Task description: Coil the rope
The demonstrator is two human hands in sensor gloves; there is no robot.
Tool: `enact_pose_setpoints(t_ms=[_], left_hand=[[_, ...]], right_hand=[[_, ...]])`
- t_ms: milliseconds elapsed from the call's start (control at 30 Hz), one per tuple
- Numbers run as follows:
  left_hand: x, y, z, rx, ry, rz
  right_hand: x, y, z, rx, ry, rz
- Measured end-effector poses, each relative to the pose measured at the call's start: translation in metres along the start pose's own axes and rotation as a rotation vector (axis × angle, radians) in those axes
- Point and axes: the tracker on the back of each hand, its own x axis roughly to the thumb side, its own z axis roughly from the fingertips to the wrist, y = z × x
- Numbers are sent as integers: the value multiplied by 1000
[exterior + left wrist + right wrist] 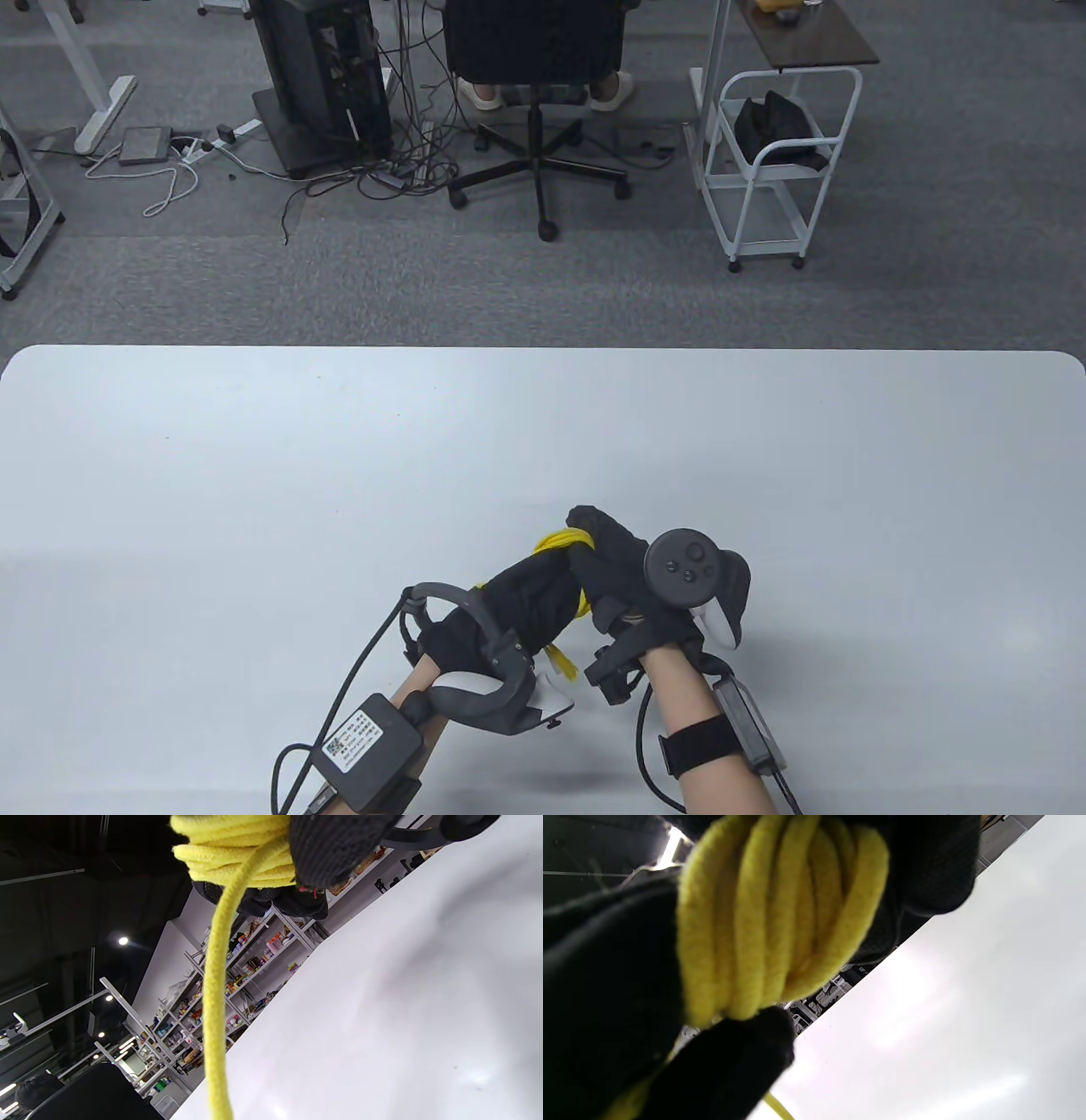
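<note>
A yellow rope [564, 540] is wound in several turns into a bundle between my two gloved hands, above the white table [254, 475] near its front edge. My left hand [526, 594] holds the coil; the turns show at the top of the left wrist view [237, 853], with one strand [214, 1005] hanging down. My right hand [619, 569] grips the coil from the right; the right wrist view shows the turns [780, 916] close up between the black glove fingers [721, 1065]. A frayed rope end [562, 662] hangs below the hands.
Beyond the table's far edge is grey carpet with an office chair [534, 76], a white cart [768, 161] and cables [170, 170]. The left wrist view shows shelves [237, 980] in the background.
</note>
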Motion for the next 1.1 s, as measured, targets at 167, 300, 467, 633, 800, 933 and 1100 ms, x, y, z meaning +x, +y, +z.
enact_pose_setpoints(t_ms=[167, 300, 467, 633, 800, 933, 1100], left_hand=[[2, -2, 1, -22, 10, 12], [-1, -2, 4, -19, 28, 35], [-22, -7, 15, -21, 146, 152], [-42, -34, 30, -134, 296, 265], [-51, -55, 39, -233, 385, 282], [-54, -68, 44, -327, 435, 301], [-58, -82, 51, -406, 460, 308]], right_hand=[[-3, -4, 2, -40, 16, 74], [-11, -10, 3, -106, 87, 107], [-44, -32, 7, -124, 183, 244], [-55, -42, 6, -97, 228, 284], [-68, -38, 5, 13, 321, 409], [-71, -35, 5, 59, 349, 527], [-71, -31, 3, 177, 392, 587]])
